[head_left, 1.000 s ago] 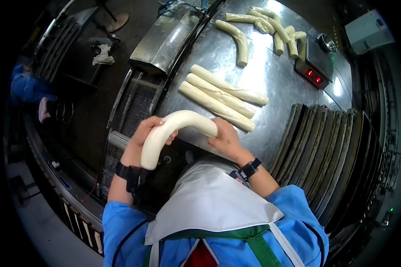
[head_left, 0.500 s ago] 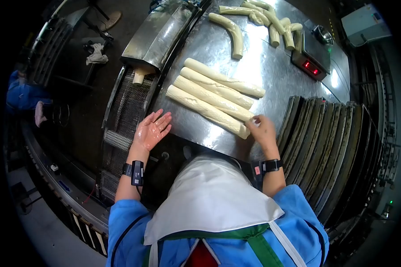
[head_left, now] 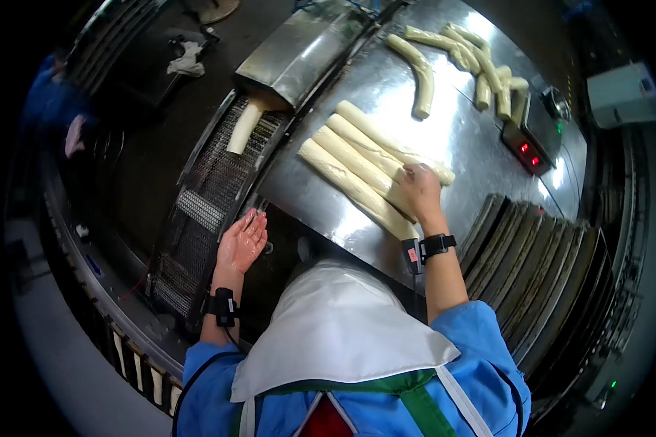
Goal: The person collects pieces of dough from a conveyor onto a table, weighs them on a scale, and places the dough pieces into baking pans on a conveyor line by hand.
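Several long pale dough rolls [head_left: 353, 183] lie side by side on a metal table [head_left: 291, 191]. Over their right part is my right hand [head_left: 420, 188], its fingers curled at the rolls; whether they grip one is hidden. My left hand [head_left: 242, 240] is palm up with fingers spread, holding nothing, near the table's left front corner and beside a mesh conveyor [head_left: 204, 211]. A further dough roll [head_left: 245, 128] comes out from under a metal housing [head_left: 299, 54] onto the conveyor.
More dough pieces [head_left: 481, 62] lie piled at the back of the table, near a scale [head_left: 530, 146] with red digits and a metal bowl [head_left: 555, 103]. Stacked trays [head_left: 532, 262] stand at the right. Blue cloth [head_left: 47, 105] shows at the far left.
The curved roll held in both hands now lies with the others on the table. My hands have parted, the left one opening. A new roll has emerged onto the conveyor.
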Motion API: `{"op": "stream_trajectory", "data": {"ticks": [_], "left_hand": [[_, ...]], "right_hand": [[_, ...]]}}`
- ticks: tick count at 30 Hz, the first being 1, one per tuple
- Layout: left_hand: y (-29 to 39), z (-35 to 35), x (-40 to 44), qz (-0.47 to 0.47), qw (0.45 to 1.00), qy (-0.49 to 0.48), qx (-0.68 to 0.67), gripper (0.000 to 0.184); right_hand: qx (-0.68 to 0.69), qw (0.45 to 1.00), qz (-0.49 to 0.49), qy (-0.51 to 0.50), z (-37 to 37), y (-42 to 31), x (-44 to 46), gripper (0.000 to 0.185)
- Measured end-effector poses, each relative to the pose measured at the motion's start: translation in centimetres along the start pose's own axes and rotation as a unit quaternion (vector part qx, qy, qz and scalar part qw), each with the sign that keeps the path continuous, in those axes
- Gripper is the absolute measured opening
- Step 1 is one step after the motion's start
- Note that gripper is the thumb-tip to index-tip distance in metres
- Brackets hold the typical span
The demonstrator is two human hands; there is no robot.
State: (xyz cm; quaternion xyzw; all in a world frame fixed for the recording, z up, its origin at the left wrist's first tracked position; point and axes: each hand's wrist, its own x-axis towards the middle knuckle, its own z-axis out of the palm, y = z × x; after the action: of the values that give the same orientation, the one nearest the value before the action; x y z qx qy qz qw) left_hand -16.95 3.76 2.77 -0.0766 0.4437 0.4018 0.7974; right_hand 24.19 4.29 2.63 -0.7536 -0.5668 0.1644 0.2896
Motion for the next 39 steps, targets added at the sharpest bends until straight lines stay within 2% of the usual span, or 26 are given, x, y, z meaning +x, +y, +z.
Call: {"op": "stream_trajectory", "data": {"ticks": [1, 3, 4, 8, 10, 11, 12, 13, 15, 17, 18, 19, 20, 21, 22, 23, 27, 29, 30, 32, 33, 35, 37, 39], "left_hand": [[0.0, -0.7, -0.4, 0.010, 1.000, 0.002, -0.009, 0.032], [-0.1, -1.8, -1.2, 0.026, 0.998, 0.045, -0.021, 0.032], [-0.2, -1.9, -1.8, 0.038, 0.998, 0.049, -0.027, 0.032], [0.5, -2.8, -1.5, 0.057, 0.997, 0.061, -0.002, 0.032], [1.4, -2.1, -0.3, 0.083, 0.993, 0.071, 0.052, 0.036], [1.9, -1.2, 0.0, 0.102, 0.990, 0.054, 0.078, 0.039], [2.4, -0.5, 0.9, 0.123, 0.984, 0.053, 0.120, 0.039], [3.0, 0.5, 1.8, 0.144, 0.975, 0.050, 0.163, 0.040], [3.9, 3.9, 3.1, 0.189, 0.946, 0.073, 0.252, 0.035], [4.8, 6.1, 4.8, 0.234, 0.914, 0.070, 0.324, 0.035], [5.2, 7.8, 4.8, 0.237, 0.899, 0.096, 0.356, 0.037], [6.1, 7.6, 5.9, 0.239, 0.884, 0.087, 0.392, 0.039], [7.2, 5.8, 7.9, 0.295, 0.845, 0.079, 0.440, 0.040], [8.0, 4.0, 9.9, 0.350, 0.799, 0.070, 0.483, 0.042], [8.6, 3.6, 10.2, 0.392, 0.720, 0.107, 0.563, 0.045], [8.9, 3.3, 10.1, 0.429, 0.629, 0.144, 0.633, 0.047], [11.0, -0.4, 11.4, 0.410, 0.501, 0.237, 0.724, 0.056], [11.1, -1.3, 11.0, 0.376, 0.498, 0.268, 0.734, 0.061], [11.3, -2.2, 11.1, 0.355, 0.502, 0.273, 0.740, 0.062], [11.8, -2.4, 11.1, 0.331, 0.496, 0.267, 0.757, 0.064], [11.3, -1.6, 10.5, 0.318, 0.491, 0.285, 0.759, 0.065], [10.6, -1.6, 9.7, 0.301, 0.475, 0.300, 0.771, 0.066], [10.5, -2.7, 9.7, 0.345, 0.465, 0.288, 0.763, 0.065], [11.0, -3.6, 9.6, 0.334, 0.478, 0.268, 0.767, 0.064]], "right_hand": [[0.002, 1.000, -0.012, -0.007, 0.8, -0.6, 0.6, 0.022], [-0.089, 0.994, -0.052, -0.026, 1.9, -1.5, 1.7, 0.020], [-0.119, 0.990, -0.030, -0.063, 2.1, -1.9, 2.3, 0.022], [-0.123, 0.990, -0.012, -0.069, 2.9, -2.3, 3.8, 0.030], [-0.135, 0.983, -0.054, -0.110, 2.7, -2.8, 4.2, 0.038], [-0.122, 0.980, -0.130, -0.087, 3.4, -1.8, 4.3, 0.042], [-0.192, 0.966, -0.147, -0.095, 3.9, -2.4, 4.4, 0.040], [-0.223, 0.958, -0.107, -0.146, 4.5, -2.5, 5.2, 0.034], [-0.195, 0.958, -0.071, -0.198, 4.1, -3.0, 6.7, 0.024], [-0.094, 0.961, -0.017, -0.260, 3.4, -1.4, 8.6, 0.032], [0.037, 0.957, 0.058, -0.282, 0.8, -1.6, 9.6, 0.035], [0.170, 0.930, 0.128, -0.298, -2.0, -1.6, 10.6, 0.037], [0.364, 0.871, 0.166, -0.284, -2.8, 1.1, 11.5, 0.032], [0.390, 0.871, 0.174, -0.242, -6.1, 0.8, 12.5, 0.028], [0.435, 0.855, 0.203, -0.197, -8.9, 1.8, 13.3, 0.030], [0.468, 0.848, 0.190, -0.159, -11.5, 3.4, 14.2, 0.032], [0.472, 0.855, 0.208, 0.053, -22.4, 5.7, 17.6, 0.032], [0.442, 0.860, 0.188, 0.171, -25.2, 7.4, 19.2, 0.029], [0.444, 0.857, 0.187, 0.182, -26.1, 9.5, 20.6, 0.029], [0.232, 0.906, 0.140, 0.324, -26.6, 15.4, 22.4, 0.026], [0.105, 0.905, 0.177, 0.373, -26.8, 13.6, 22.2, 0.024], [-0.041, 0.887, 0.180, 0.423, -25.1, 20.5, 23.1, 0.027], [-0.050, 0.883, 0.268, 0.382, -23.3, 21.1, 21.9, 0.036], [-0.056, 0.899, 0.318, 0.296, -21.9, 22.4, 20.6, 0.042]]}}
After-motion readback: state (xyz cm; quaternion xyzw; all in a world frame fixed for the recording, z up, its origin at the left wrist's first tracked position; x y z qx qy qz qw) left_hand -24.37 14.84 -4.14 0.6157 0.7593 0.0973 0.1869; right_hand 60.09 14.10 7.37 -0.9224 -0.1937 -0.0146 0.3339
